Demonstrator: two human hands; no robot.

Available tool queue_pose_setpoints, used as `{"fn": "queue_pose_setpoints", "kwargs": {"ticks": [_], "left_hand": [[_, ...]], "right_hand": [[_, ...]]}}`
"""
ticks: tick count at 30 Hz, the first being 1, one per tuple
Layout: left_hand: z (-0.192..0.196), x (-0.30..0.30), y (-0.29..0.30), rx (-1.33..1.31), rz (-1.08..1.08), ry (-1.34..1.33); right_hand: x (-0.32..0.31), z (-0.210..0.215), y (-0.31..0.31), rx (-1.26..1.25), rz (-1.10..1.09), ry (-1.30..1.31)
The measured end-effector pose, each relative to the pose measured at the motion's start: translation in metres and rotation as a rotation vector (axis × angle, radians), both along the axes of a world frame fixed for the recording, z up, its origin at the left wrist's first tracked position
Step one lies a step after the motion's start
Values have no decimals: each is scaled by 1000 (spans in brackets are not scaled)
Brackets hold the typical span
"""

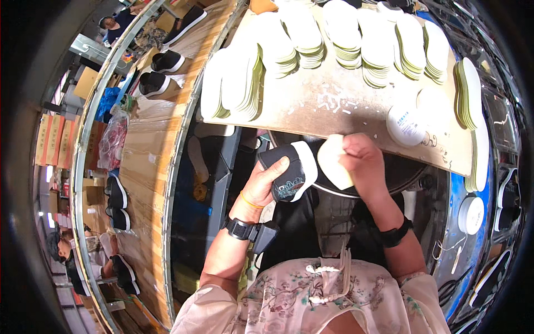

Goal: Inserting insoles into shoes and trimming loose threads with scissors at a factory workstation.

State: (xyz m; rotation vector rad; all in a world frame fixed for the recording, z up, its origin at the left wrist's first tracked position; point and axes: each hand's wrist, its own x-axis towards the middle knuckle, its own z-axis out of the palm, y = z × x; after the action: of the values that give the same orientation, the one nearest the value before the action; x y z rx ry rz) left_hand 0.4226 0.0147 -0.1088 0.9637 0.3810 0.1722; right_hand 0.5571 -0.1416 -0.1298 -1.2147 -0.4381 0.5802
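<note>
My left hand [259, 186] grips a black shoe [282, 173] with a white sole edge and pale blue decoration, its thumb lying across the upper. Just to the right, my right hand [364, 167] pinches a cream-white insole [332, 167], which hangs close to the shoe but apart from it. The fingertips of that hand are partly turned away from view. Both hands are above my lap, at the near edge of a tan board [311, 114].
Several stacks of white insoles [342, 28] with green edges line the board's back and sides. Small white scraps [334, 100] lie mid-board, beside a round white container [405, 123]. Black shoes [154, 83] stand along the wooden bench [143, 183] at left. Other people are beyond it.
</note>
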Motion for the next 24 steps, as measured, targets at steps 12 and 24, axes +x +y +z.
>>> {"fn": "queue_pose_setpoints", "kwargs": {"ticks": [12, 24], "left_hand": [[51, -12, -4, 410, -297, 1], [187, 84, 142, 1824, -237, -14]], "right_hand": [[1, -30, 27, -142, -121, -253], [48, -1, -40, -478, -338, -219]]}}
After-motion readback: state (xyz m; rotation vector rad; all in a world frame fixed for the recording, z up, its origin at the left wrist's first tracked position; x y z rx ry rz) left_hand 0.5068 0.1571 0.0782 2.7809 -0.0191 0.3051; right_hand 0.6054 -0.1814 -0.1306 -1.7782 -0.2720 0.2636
